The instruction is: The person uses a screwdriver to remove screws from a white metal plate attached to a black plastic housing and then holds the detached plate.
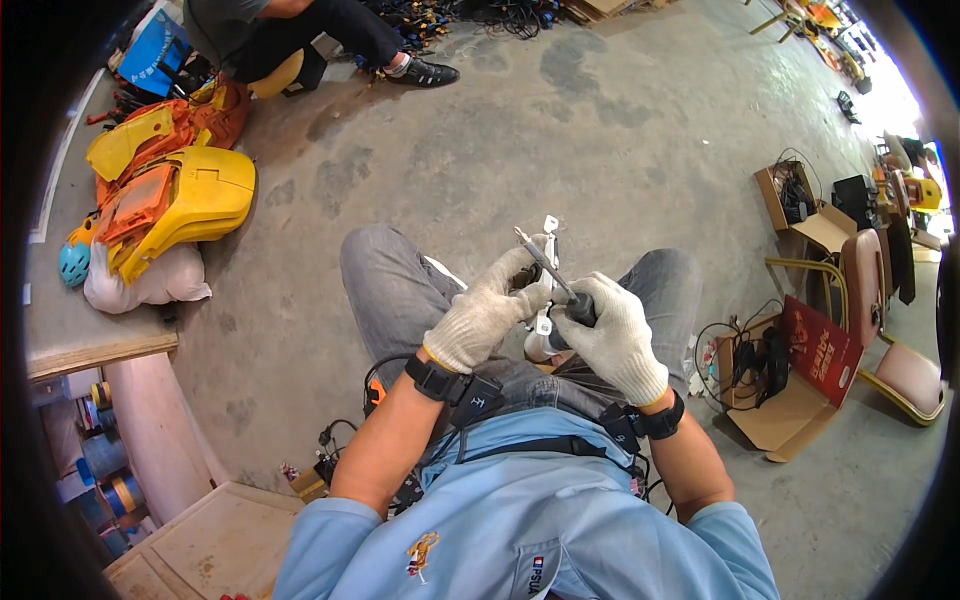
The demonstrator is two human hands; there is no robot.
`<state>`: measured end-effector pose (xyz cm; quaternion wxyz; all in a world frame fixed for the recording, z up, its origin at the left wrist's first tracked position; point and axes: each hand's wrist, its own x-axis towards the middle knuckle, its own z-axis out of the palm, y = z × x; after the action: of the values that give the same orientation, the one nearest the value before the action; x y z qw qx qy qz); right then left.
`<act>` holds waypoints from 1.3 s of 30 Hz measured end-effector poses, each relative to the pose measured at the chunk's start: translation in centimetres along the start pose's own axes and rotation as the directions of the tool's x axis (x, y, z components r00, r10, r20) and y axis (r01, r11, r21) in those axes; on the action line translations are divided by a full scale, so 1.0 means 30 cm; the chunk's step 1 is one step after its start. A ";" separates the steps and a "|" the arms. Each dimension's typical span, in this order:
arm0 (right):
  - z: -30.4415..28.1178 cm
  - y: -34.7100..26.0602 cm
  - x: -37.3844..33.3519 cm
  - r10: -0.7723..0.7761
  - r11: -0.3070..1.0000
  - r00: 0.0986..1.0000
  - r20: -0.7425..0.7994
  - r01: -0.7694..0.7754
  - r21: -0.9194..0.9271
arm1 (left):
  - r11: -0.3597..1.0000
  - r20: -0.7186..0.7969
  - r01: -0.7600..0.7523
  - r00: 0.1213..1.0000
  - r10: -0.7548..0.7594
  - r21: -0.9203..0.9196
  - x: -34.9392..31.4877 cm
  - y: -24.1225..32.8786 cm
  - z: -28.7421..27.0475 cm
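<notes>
Both my hands wear off-white knitted gloves and meet between my knees. My right hand (618,335) is closed around the dark handle of a screwdriver (548,268), whose shaft slants up and left over my left fingers. My left hand (485,308) is closed on a narrow white metal part (550,232) with a holed tab at its upper end. The part runs nearly upright between my hands, and my fingers cover much of it. Below it, between my thighs, is a pale rounded thing (537,347), partly hidden, whose kind I cannot make out.
Yellow and orange plastic shells (205,200) are stacked at left by a white sack (135,280). A seated person's shoe (425,73) shows at top left. On the right, open cardboard boxes (745,385) with black cables stand near chairs (865,285). A wooden board (215,540) lies lower left.
</notes>
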<state>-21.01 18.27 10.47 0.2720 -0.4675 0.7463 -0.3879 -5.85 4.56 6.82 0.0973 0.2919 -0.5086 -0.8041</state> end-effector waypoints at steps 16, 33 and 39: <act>0.005 0.001 0.000 0.128 0.991 0.991 0.048 -0.126 -0.038 | 0.995 0.032 0.066 0.997 -0.064 -0.075 0.000 -0.021 -0.002; 0.002 -0.015 0.007 0.128 0.991 0.990 0.053 -0.130 0.038 | 0.989 0.035 0.036 0.999 -0.032 -0.145 -0.002 -0.010 -0.001; 0.021 0.079 0.038 0.241 0.970 0.968 0.066 -0.243 0.027 | 0.906 0.059 0.063 0.997 -0.043 -0.418 0.015 -0.078 -0.050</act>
<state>-22.15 17.65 8.09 0.3485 -0.3799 0.7822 -0.3499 -5.03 4.29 4.13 0.1236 0.2585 -0.3181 -0.9037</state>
